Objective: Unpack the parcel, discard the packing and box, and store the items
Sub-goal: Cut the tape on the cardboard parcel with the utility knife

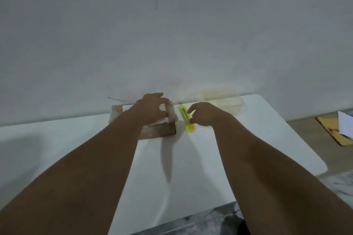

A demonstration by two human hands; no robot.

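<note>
A small brown cardboard parcel box [164, 129] stands on the white table [191, 168], close to the wall. My left hand [150, 108] rests on its top, fingers curled around a whitish taped flap or wrapping [172, 114] at the box's right end. Just right of the box a yellow utility cutter [186, 118] lies on the table, pointing away from me. My right hand [206, 113] is beside it, with index fingertip and thumb touching its right edge. The image is blurred, so a grip there is unclear.
A pale, translucent plastic item [219, 97] lies at the table's back right against the grey wall [172, 25]. On the floor to the right are a yellow board [332, 129] and white paper [345, 124]. The table's near edge is at the bottom.
</note>
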